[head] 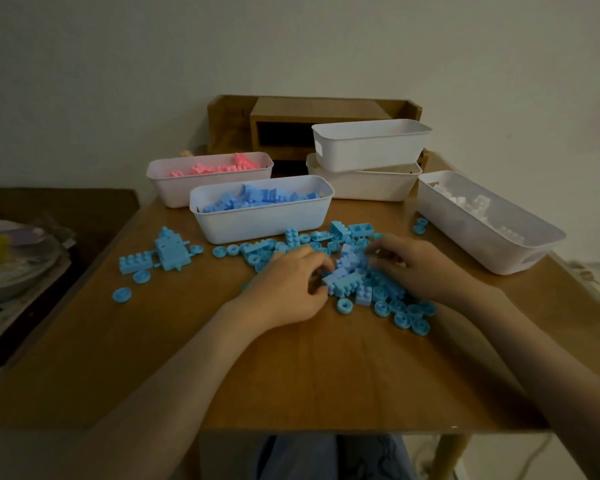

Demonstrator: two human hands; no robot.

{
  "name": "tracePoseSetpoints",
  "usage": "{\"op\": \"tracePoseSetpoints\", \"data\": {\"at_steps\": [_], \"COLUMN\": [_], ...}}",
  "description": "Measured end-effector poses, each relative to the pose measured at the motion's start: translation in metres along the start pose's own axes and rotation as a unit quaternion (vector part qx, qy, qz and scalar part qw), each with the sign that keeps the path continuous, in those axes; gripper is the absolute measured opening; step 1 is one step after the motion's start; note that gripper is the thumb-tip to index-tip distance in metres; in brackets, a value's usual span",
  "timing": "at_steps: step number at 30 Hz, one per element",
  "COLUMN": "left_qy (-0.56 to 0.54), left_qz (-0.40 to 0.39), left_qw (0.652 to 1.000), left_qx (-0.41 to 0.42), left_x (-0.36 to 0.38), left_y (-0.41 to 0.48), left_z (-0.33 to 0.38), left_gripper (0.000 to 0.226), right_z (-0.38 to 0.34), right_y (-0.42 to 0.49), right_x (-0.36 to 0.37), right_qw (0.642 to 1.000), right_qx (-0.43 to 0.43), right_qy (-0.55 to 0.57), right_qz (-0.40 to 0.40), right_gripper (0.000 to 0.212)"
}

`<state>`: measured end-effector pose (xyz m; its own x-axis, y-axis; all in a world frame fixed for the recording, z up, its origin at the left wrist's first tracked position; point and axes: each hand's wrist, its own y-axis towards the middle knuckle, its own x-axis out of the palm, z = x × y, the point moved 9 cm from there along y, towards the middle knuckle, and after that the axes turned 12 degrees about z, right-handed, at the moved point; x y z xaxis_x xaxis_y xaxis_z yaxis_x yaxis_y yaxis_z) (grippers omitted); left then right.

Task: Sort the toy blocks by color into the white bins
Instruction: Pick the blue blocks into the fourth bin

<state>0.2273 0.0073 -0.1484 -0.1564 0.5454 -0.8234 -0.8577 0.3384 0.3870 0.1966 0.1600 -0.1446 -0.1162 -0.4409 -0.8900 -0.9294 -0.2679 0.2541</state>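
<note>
My left hand [288,285] is pinching the near end of a blue brick [343,281], fingers curled narrow round it. My right hand [420,268] is resting on the blue pile [364,292], fingers bent over its top; whether it is holding a piece, I cannot tell. The pile is lying on the table [291,375] between both hands, with loose wheels [122,294] and bricks spreading left and ahead.

The blue bin [264,226] is standing just beyond the pile, ahead and slightly left of my left hand. Its long axis is running across my view, near wall facing me. I am judging the left hand the nearer one for the drop: a short lift forward over that near wall.

The pink bin [174,185] is sitting behind the blue bin to the left. The white-block bin [499,251] is lying to the right, well apart from the left hand. Only blue pieces are lying loose.
</note>
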Motion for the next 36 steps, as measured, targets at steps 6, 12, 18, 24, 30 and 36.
{"op": "tracePoseSetpoints", "data": {"at_steps": [6,12,18,24,30,36], "left_qy": [0.012,-0.012,-0.019,0.010,0.019,-0.003], "left_qz": [0.034,0.106,0.124,0.136,0.105,0.088], "left_qw": [0.999,0.994,0.992,0.991,0.993,0.994], "left_qx": [0.001,0.009,-0.025,0.006,0.051,0.068], "left_x": [0.000,-0.015,-0.017,-0.015,-0.002,-0.001], "left_y": [0.000,0.004,0.005,0.009,0.006,0.004], "left_z": [-0.005,-0.004,-0.008,-0.006,-0.002,0.000], "left_gripper": [0.013,0.010,0.010,0.023,0.013,0.018], "right_z": [-0.015,-0.028,-0.022,-0.025,-0.023,-0.033], "right_y": [0.001,0.032,0.041,0.034,0.030,0.020], "right_x": [0.010,-0.004,0.024,0.026,0.020,0.024], "right_qw": [0.996,0.999,0.997,0.997,0.996,0.988], "right_qx": [-0.004,-0.020,-0.069,-0.076,-0.056,-0.049], "right_qy": [-0.033,0.023,-0.018,0.025,0.061,0.127], "right_qz": [-0.086,0.043,0.036,-0.017,-0.024,-0.068], "right_gripper": [0.033,0.021,0.023,0.028,0.024,0.033]}}
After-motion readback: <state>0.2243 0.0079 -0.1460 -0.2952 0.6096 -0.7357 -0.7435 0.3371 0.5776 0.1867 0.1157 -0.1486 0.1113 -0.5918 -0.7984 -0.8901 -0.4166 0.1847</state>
